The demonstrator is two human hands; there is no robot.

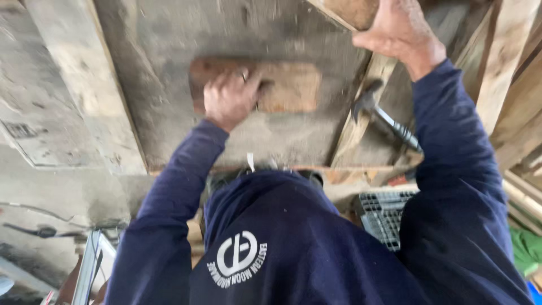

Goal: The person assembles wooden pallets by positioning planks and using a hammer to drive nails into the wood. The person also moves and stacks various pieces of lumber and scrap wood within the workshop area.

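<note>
Hands: left (230,97) seemingly gripping wood block (293,87), right (395,28) on plank (361,121).

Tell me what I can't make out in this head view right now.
- Left hand: motion blur hides its fingers and grip on the wood block.
- Right hand: fingertips cut off by the top edge, over a plank.
- Hammer: handle end hidden behind the right sleeve.
- Grey crate: mostly covered by the sweatshirt.
</note>
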